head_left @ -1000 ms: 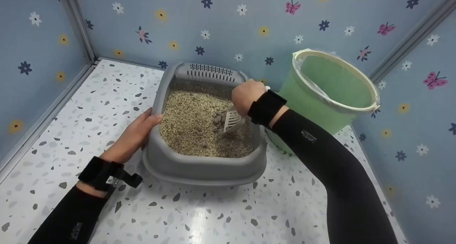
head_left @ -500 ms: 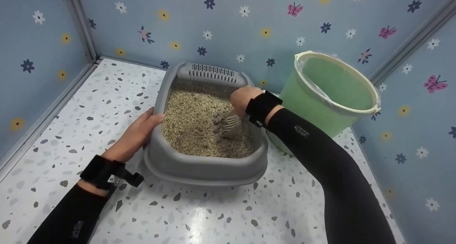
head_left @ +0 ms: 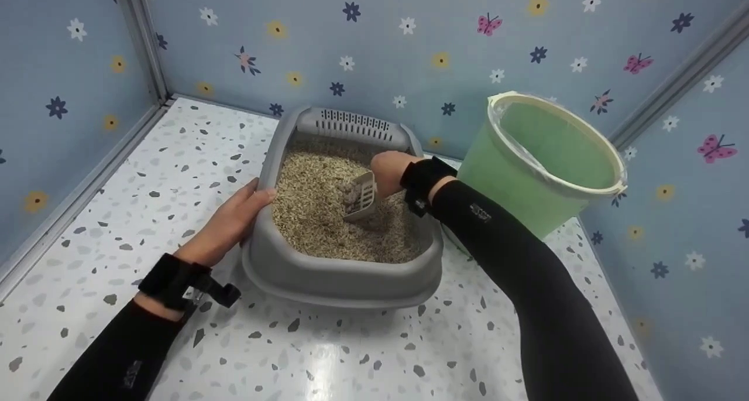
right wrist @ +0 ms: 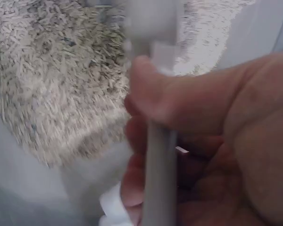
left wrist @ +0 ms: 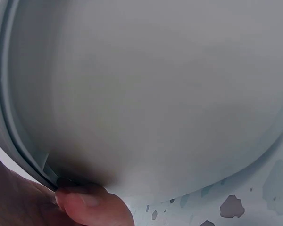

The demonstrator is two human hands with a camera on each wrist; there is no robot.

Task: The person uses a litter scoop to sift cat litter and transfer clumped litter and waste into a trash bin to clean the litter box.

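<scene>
A grey litter box (head_left: 345,284) holds pale tan litter (head_left: 310,213). My left hand (head_left: 231,220) grips its left rim, thumb over the top; the left wrist view shows fingertips (left wrist: 92,207) tucked beneath the rim from outside. With my right hand (head_left: 391,172) I hold a slotted beige litter scoop (head_left: 366,197) low in the litter, its head tilted. Dark clumps (head_left: 352,193) lie against the scoop's left side. In the right wrist view my thumb and curled fingers wrap the scoop's handle (right wrist: 159,174); the scoop head is blurred there.
A green bucket (head_left: 497,167) with a cream rim and a clear plastic liner stands right of the box, behind my right forearm. Flowered blue panels (head_left: 398,55) enclose the speckled white floor (head_left: 263,354) at the back and both sides.
My right hand has pushed the scoop leftward and turned it, bringing the clumps up against its head. My left hand keeps its hold on the rim. The head view has shifted slightly.
</scene>
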